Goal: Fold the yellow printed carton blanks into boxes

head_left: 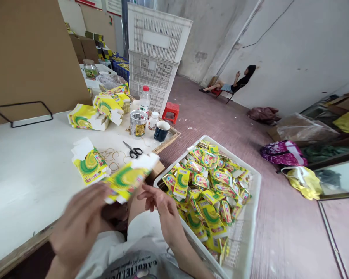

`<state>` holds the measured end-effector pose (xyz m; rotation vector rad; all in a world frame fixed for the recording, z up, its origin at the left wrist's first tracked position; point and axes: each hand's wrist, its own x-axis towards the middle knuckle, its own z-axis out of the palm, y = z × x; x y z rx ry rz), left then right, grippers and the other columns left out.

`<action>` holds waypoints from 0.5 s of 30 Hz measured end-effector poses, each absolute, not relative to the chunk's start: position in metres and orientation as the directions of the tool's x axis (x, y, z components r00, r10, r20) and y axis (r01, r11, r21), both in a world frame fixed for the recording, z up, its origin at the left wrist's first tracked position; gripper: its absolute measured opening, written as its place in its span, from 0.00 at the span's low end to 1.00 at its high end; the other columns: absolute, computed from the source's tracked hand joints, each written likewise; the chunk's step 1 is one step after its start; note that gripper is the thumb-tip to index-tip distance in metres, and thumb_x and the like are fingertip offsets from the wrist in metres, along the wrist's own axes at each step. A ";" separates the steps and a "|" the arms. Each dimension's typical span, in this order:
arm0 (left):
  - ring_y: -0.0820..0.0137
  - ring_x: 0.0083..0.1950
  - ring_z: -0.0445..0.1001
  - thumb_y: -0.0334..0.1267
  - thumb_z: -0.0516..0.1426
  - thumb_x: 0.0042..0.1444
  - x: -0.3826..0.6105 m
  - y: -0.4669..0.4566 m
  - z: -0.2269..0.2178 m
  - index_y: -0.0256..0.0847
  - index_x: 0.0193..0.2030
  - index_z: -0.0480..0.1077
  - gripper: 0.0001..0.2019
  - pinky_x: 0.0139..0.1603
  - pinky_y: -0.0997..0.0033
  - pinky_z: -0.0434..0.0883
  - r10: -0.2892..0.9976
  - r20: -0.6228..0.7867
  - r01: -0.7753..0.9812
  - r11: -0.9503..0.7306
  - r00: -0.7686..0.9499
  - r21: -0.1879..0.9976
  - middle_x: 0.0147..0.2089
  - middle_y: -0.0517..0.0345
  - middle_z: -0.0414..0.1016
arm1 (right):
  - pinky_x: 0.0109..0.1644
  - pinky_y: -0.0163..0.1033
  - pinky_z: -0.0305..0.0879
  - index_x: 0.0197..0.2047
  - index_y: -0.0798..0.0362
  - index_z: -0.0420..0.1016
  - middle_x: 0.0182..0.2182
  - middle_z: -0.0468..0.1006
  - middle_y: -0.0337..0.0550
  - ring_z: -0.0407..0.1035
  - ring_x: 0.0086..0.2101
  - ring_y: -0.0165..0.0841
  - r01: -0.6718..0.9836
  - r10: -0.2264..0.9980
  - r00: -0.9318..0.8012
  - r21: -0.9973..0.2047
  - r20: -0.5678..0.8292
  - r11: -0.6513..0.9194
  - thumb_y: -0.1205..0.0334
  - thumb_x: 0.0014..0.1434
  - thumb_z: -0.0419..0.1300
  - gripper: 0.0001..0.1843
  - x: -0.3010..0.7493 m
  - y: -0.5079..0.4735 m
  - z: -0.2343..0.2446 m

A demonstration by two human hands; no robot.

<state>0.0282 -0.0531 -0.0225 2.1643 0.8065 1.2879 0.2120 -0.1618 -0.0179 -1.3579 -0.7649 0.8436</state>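
Note:
My left hand (83, 219), smeared by motion, grips the near end of a flattened yellow-and-green carton (129, 179) with white flaps. Just right of that carton, my right hand (163, 207) is held up with its fingers loosely curled and apart, and I see nothing in it. A small stack of flat cartons (90, 162) lies on the white table beyond my left hand. To the right of my right arm stands a white plastic crate (257, 193) heaped with folded yellow cartons (212, 213).
Rubber bands (114, 155) and black-handled scissors (135, 152) lie on the table (23, 166). Behind them are a dark mug (161, 131), a clear jar (139, 124), a red-capped bottle (144, 99) and carton bundles (85, 116). Stacked crates (154, 58) rise behind. A person (241, 82) sits by the wall.

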 end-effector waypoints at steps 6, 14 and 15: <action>0.58 0.60 0.75 0.24 0.61 0.55 0.057 -0.087 -0.028 0.52 0.55 0.76 0.23 0.60 0.61 0.74 0.609 0.597 -0.001 -0.700 0.522 0.714 0.56 0.56 0.81 | 0.33 0.39 0.70 0.37 0.49 0.72 0.29 0.78 0.41 0.72 0.29 0.35 -0.217 0.838 0.534 -0.976 -0.111 0.009 0.38 0.55 0.64 0.22 0.219 -0.159 -0.017; 0.49 0.55 0.79 0.56 0.63 0.53 0.068 -0.082 -0.037 0.42 0.53 0.78 0.26 0.53 0.55 0.77 0.678 -0.191 -0.231 0.479 0.710 0.847 0.51 0.44 0.83 | 0.36 0.39 0.69 0.42 0.46 0.63 0.28 0.77 0.36 0.73 0.29 0.35 -0.402 0.926 0.340 -0.916 -0.163 -0.013 0.43 0.52 0.69 0.25 0.201 -0.168 -0.032; 0.49 0.53 0.80 0.57 0.65 0.50 0.070 -0.083 -0.036 0.41 0.51 0.79 0.27 0.52 0.55 0.78 0.647 -0.213 -0.227 0.527 0.732 0.819 0.48 0.44 0.84 | 0.37 0.39 0.68 0.41 0.47 0.64 0.28 0.77 0.36 0.73 0.29 0.34 -0.381 0.919 0.363 -0.925 -0.152 -0.003 0.43 0.53 0.69 0.23 0.201 -0.168 -0.033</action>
